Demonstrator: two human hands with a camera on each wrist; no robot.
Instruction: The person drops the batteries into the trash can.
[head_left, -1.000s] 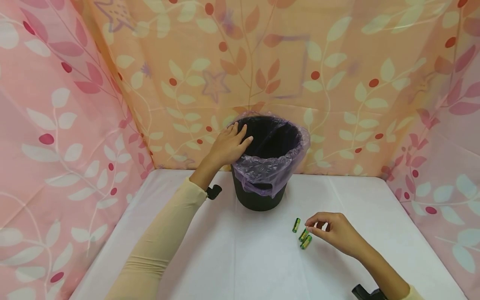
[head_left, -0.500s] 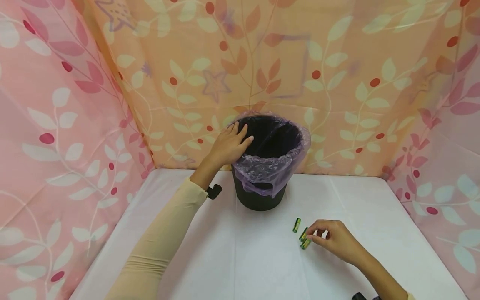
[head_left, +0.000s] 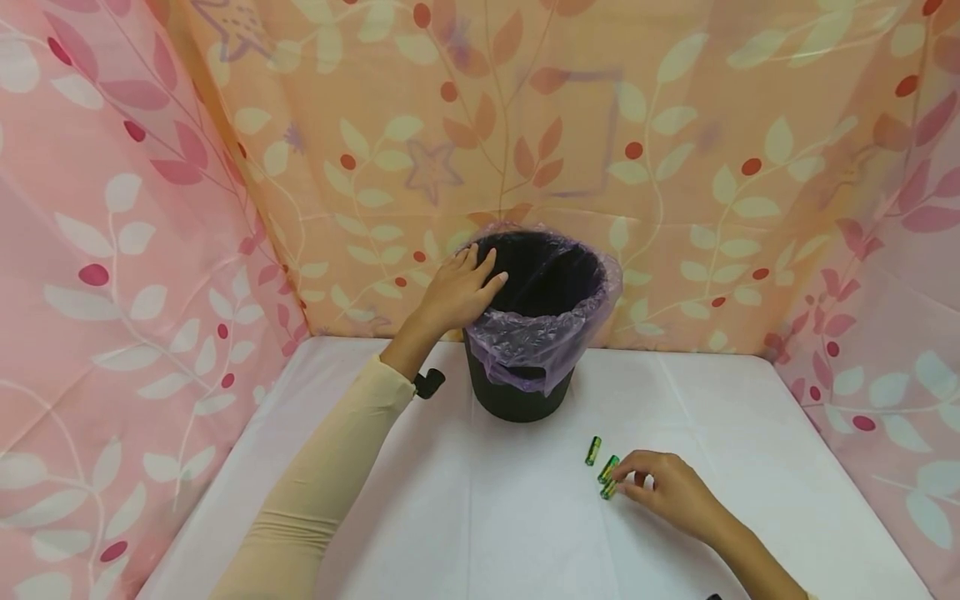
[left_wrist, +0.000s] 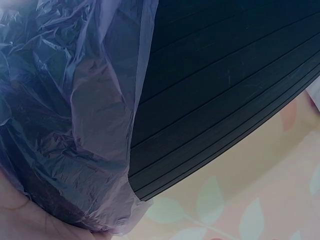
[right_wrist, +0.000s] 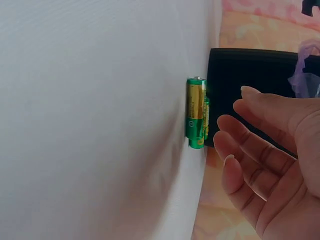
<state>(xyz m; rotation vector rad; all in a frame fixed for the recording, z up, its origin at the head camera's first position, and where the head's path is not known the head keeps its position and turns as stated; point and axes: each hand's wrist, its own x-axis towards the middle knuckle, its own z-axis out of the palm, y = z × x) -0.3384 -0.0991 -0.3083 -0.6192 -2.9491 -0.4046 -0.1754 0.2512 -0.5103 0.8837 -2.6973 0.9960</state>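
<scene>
Left, hands (head_left: 453, 293) rest on bin rim (head_left: 542, 250), batteries (head_left: 608, 471) mid-table

The head camera looks forward and down across the white table (head_left: 465, 517), taking in both arms. The left wrist camera sits very close against the black bin (left_wrist: 225, 95) and its purple liner (left_wrist: 75, 115). The right wrist camera, rotated sideways and low, faces the batteries (right_wrist: 196, 112), with the bin behind them.

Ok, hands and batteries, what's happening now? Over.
Left hand rests on bin rim. Right hand fingertips at nearest battery, not gripping. Nothing in the way.
</scene>
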